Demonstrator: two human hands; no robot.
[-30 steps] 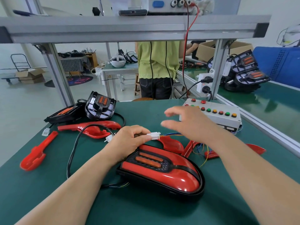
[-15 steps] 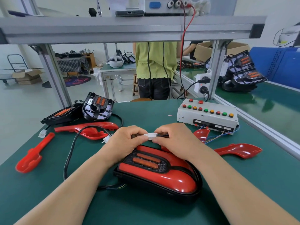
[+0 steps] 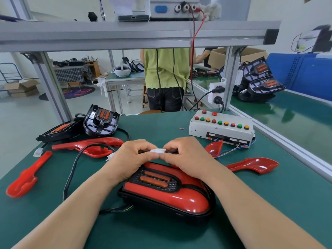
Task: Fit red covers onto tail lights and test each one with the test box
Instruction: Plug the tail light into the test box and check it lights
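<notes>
A black tail light with its red cover fitted (image 3: 167,193) lies on the green table in front of me. Just above it, my left hand (image 3: 133,157) pinches the light's white connector (image 3: 157,151), and my right hand (image 3: 186,155) pinches the mating plug with thin coloured wires that run to the white test box (image 3: 221,129). The two plugs meet between my fingertips. Whether they are fully joined is hidden by my fingers. The box has a row of red, green and yellow buttons.
Loose red covers lie at the left (image 3: 27,177), behind my left hand (image 3: 89,145) and at the right (image 3: 251,165). Two uncovered tail lights (image 3: 101,121) sit at the back left. A metal frame (image 3: 125,35) spans overhead; a person in a green shirt (image 3: 166,69) stands beyond the table.
My right hand came back from near the test box to the connector in my left hand and took hold of the wired plug. Both hands now hold the plugs together.
</notes>
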